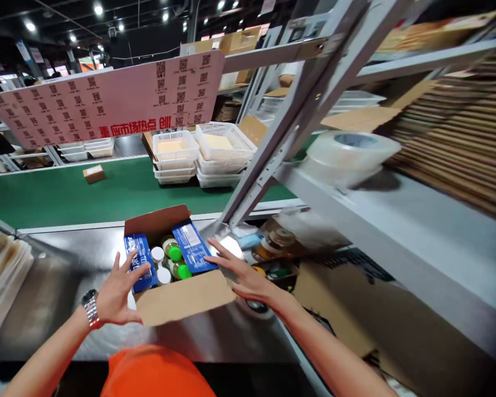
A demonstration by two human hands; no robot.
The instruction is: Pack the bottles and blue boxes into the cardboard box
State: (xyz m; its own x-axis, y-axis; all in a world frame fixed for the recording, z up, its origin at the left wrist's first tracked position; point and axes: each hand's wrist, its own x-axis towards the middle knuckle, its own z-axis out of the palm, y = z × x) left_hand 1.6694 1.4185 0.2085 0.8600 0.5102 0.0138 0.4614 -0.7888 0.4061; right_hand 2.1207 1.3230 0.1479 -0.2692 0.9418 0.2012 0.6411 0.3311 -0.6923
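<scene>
head | open box (143,223) faces up | near flap (184,299) long axis left-right

Clearances and Obstructions

Access from above to the open carton (186,300) is unobstructed between the hands. The slanted post (268,171) blocks passage beyond its right rear corner; the shelf (430,242) bars the right side. The green conveyor (124,198) offers open surface between the small box (93,175) and the white baskets (176,154).
</scene>
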